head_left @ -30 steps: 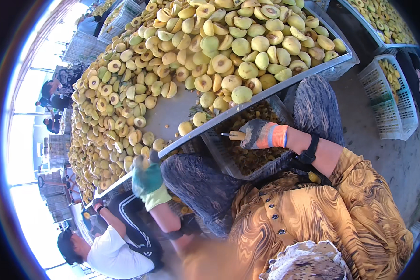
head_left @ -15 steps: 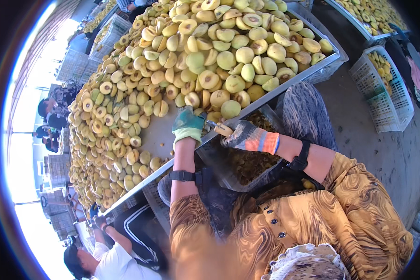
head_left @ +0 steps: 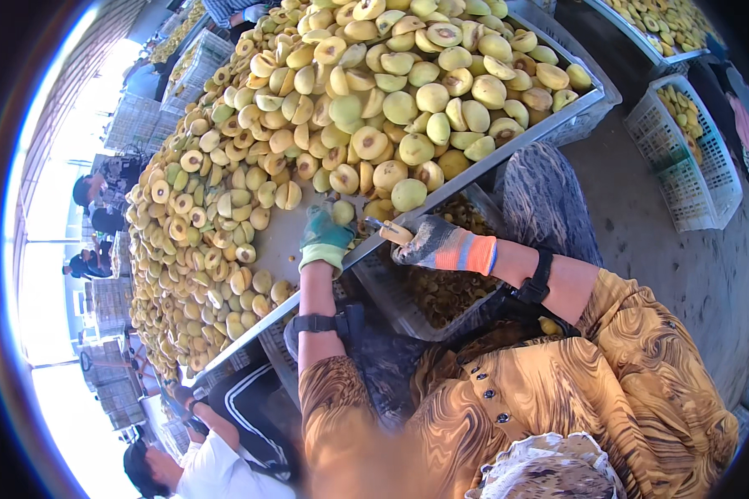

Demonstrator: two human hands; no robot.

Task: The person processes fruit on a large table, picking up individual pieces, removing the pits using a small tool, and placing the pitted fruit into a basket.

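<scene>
My left hand (head_left: 324, 231), in a green glove, is closed round a yellow-green peach (head_left: 342, 212) over the metal table, just beyond its near rim. Whether that peach is whole or halved I cannot tell. In a grey glove with an orange cuff, my right hand (head_left: 431, 241) grips a short knife-like tool (head_left: 396, 233) by its pale wooden handle; its metal tip points left toward the peach without touching it. Halved yellow peaches (head_left: 370, 143), many with brown pit hollows, lie heaped beyond both hands.
The table's metal rim (head_left: 491, 158) runs diagonally beneath my hands. Below it stands a crate (head_left: 429, 328) of dark scraps. At right, a white plastic crate (head_left: 707, 200) holds yellow fruit. A co-worker in a white shirt (head_left: 225, 470) is at lower left.
My left hand has moved left, away from the tool tip, and the peach in it now shows. My right hand and the tool have barely moved.
</scene>
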